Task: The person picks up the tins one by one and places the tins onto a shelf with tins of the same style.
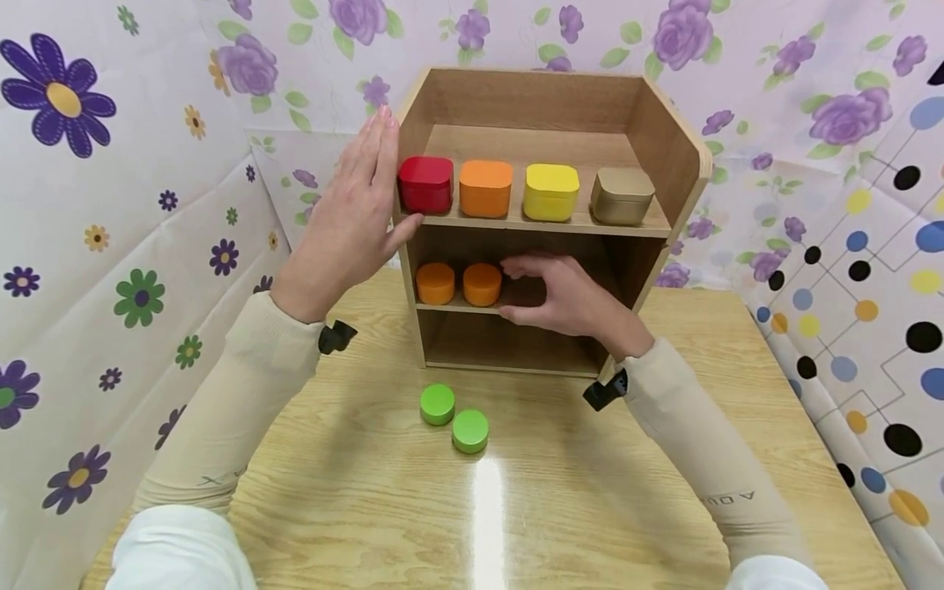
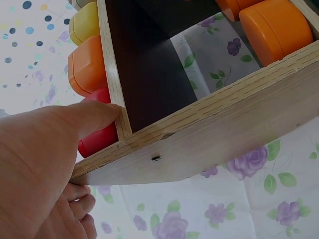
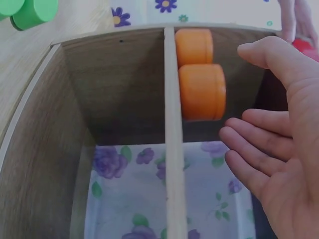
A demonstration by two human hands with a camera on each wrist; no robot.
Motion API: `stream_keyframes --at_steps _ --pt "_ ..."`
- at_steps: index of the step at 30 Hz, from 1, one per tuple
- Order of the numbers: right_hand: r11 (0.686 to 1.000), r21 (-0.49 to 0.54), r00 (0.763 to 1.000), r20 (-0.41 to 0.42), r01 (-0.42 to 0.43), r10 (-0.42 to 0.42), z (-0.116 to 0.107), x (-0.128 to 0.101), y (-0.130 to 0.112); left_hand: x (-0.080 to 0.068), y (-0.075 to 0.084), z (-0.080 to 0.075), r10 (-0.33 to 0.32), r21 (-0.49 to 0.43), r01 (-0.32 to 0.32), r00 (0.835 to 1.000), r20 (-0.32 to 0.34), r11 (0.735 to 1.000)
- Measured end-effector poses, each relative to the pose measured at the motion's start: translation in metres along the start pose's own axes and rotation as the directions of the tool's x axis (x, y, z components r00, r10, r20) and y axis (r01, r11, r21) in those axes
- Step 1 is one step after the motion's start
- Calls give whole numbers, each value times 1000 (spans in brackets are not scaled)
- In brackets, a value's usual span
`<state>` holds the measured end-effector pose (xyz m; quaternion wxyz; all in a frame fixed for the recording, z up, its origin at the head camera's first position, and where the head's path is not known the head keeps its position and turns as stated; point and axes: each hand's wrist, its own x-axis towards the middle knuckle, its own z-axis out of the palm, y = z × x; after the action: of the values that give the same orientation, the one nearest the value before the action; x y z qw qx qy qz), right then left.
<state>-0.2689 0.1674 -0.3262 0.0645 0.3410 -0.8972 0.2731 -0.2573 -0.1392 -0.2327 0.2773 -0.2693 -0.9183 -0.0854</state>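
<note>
A small wooden shelf unit (image 1: pixel 667 139) stands on the table. My left hand (image 1: pixel 359 217) lies flat against its left side wall (image 2: pixel 209 134), thumb hooked over the front edge by the red tin (image 1: pixel 426 183). My right hand (image 1: pixel 564 293) reaches into the middle shelf, fingers relaxed and holding nothing, just right of two orange round blocks (image 1: pixel 483 283) (image 3: pixel 202 91). The top shelf carries the red tin, an orange tin (image 1: pixel 485 188), a yellow tin (image 1: pixel 551 192) and a tan tin (image 1: pixel 623 195). Two green round blocks (image 1: pixel 454 417) sit on the table in front of the shelf.
The wooden table (image 1: pixel 354 492) is ringed by floral and dotted cloth walls (image 1: pixel 111 246). The bottom shelf compartment (image 1: pixel 501 344) holds nothing. Glare falls on the table near the front middle.
</note>
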Motion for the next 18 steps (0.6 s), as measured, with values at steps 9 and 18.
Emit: stream_keyframes --at_steps 9,18 --pt "997 34 996 41 77 -78 -1 -27 -12 0 0 -1 -1 7 1 1000 5 1000" --pt "994 57 988 114 96 -102 29 -53 -11 0 1 -2 3 2 -3 1000 5 1000"
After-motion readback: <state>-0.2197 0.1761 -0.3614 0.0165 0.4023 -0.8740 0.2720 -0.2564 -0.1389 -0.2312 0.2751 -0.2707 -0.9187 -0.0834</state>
